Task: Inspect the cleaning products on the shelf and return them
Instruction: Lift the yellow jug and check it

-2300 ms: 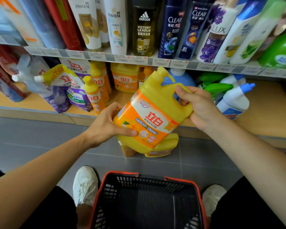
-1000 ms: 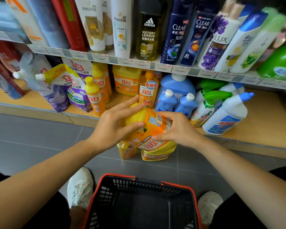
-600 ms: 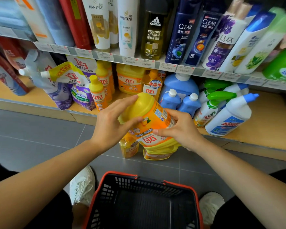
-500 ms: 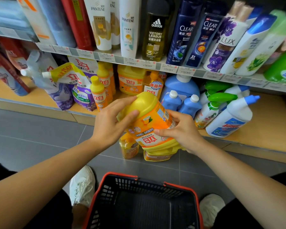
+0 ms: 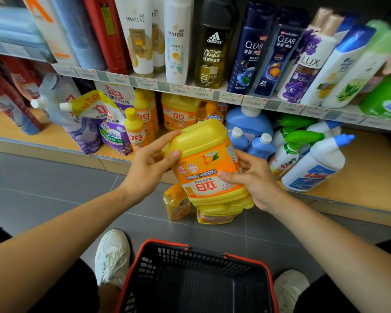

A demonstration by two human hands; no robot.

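A large yellow detergent jug point(image 5: 209, 163) with an orange label is held upside down in front of the lower shelf, its flat bottom turned up and away from me. My left hand point(image 5: 151, 163) grips its upper left corner, thumb on the label side. My right hand point(image 5: 253, 179) holds its right side, fingers curled round the label. The jug's cap end is hidden below. Under it, on the floor, stand a small orange pump bottle point(image 5: 176, 204) and another yellow jug point(image 5: 215, 216).
The lower shelf point(image 5: 366, 177) holds purple refill pouches point(image 5: 113, 132), yellow bottles point(image 5: 134, 129), blue bottles point(image 5: 261, 144) and white spray cleaners point(image 5: 314, 163). Shampoo bottles point(image 5: 215, 46) line the upper shelf. A black basket with a red rim point(image 5: 196, 276) sits between my white shoes.
The jug went from upright, held by its handle, to upside down with its bottom facing up. Both hands shifted their hold on it, and it has risen slightly in the last half second.
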